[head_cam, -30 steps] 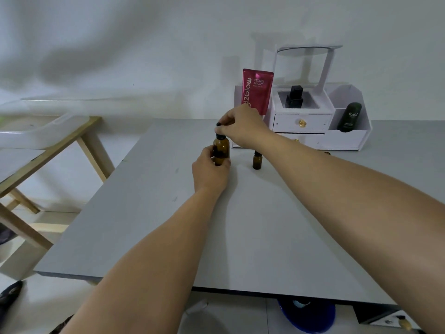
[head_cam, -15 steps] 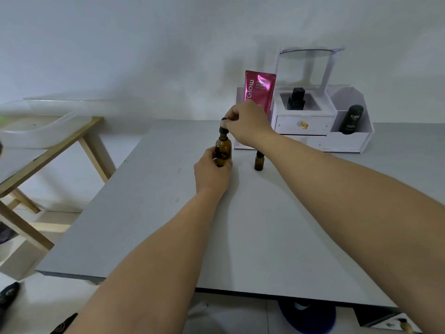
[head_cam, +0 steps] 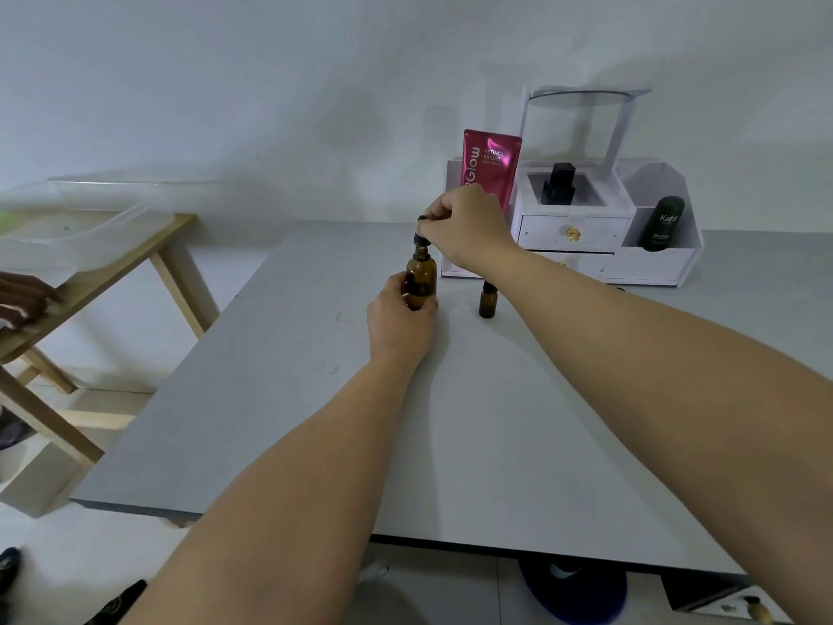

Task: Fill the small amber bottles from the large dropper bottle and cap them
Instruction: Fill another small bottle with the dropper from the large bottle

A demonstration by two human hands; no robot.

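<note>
While your left hand [head_cam: 399,315] grips the big amber bottle [head_cam: 421,281] upright on the grey table [head_cam: 496,421], your right hand [head_cam: 464,227] pinches its black dropper cap [head_cam: 421,239] at the neck. A small dark-topped amber bottle [head_cam: 487,302] stands near; fill levels cannot be told. Behind, a white organizer [head_cam: 649,263] holds a pink tube [head_cam: 491,169] and a dark tube [head_cam: 660,223], against a white wall.

Glossy amber glass bottle [head_cam: 421,281]; matt grey table [head_cam: 279,399].
</note>
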